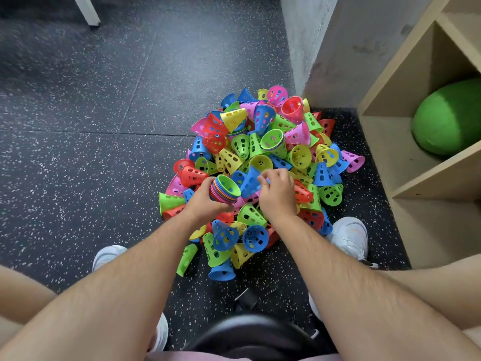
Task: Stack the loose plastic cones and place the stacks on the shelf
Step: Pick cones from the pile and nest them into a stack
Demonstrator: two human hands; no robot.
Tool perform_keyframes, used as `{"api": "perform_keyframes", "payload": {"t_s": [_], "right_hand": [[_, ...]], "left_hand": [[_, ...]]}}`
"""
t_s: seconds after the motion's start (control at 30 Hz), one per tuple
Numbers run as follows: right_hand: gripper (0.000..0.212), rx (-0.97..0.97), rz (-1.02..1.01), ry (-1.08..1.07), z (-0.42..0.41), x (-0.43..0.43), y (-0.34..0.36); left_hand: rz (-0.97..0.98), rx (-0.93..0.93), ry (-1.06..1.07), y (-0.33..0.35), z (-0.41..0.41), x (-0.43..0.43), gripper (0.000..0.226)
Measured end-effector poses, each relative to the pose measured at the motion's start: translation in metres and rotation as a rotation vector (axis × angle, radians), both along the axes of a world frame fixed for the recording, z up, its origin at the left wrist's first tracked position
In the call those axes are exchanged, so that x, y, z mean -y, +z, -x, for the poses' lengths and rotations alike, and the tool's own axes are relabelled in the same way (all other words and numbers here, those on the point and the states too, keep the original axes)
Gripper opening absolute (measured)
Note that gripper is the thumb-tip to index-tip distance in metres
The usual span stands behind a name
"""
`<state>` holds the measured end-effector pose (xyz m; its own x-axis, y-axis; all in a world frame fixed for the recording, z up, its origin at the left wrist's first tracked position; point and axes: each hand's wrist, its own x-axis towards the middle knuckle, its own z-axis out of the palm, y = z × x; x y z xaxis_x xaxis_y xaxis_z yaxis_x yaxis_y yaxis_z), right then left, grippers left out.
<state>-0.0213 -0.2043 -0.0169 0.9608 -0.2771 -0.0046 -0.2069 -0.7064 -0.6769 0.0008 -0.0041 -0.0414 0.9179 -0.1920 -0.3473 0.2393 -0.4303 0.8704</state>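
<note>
A big heap of loose perforated plastic cones (263,152) in blue, green, yellow, red and pink lies on the dark speckled floor. My left hand (205,200) grips a nested stack of cones (226,189) with a green one on top, its open mouth tilted up and to the right. Just right of it, my right hand (277,192) closes its fingers around a blue cone (250,181) lying on the heap. A second short stack topped with green (273,140) rests further back in the heap.
A light wooden shelf unit (416,157) stands to the right, with a green ball (450,118) in one compartment. A grey wall corner (307,53) rises behind the heap. My white shoes (348,237) flank the cones, and a black stool edge (250,332) sits below me.
</note>
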Motion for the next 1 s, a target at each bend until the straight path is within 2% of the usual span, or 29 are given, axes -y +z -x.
{"api": "perform_keyframes", "payload": {"t_s": [0.1, 0.23, 0.43, 0.57, 0.67, 0.8, 0.9, 1.0], "right_hand": [[0.018, 0.078, -0.183, -0.020, -0.009, -0.009, 0.014], [0.018, 0.095, -0.249, 0.082, -0.011, -0.028, 0.018], [0.011, -0.059, -0.307, 0.282, -0.008, -0.070, 0.011], [0.015, -0.143, -0.404, 0.310, -0.009, -0.102, 0.011], [0.012, -0.165, -0.317, 0.354, -0.008, -0.120, 0.006], [0.010, -0.181, -0.129, 0.552, 0.004, -0.135, -0.009], [0.017, -0.219, -0.056, 0.641, 0.018, -0.149, -0.018], [0.022, -0.241, -0.033, 0.679, 0.027, -0.164, -0.031]], "left_hand": [[0.002, 0.001, 0.031, 0.001, -0.001, -0.005, 0.076], [0.018, 0.027, 0.083, 0.001, -0.001, -0.013, 0.078], [0.028, 0.063, 0.162, 0.006, -0.001, -0.034, 0.070], [-0.006, 0.055, 0.243, 0.004, 0.007, -0.063, 0.068], [-0.012, 0.015, 0.303, 0.001, 0.018, -0.085, 0.071], [-0.025, -0.011, 0.361, -0.005, 0.035, -0.112, 0.074], [-0.009, -0.035, 0.446, -0.014, 0.045, -0.128, 0.069], [-0.007, -0.056, 0.447, -0.018, 0.053, -0.131, 0.077]]}}
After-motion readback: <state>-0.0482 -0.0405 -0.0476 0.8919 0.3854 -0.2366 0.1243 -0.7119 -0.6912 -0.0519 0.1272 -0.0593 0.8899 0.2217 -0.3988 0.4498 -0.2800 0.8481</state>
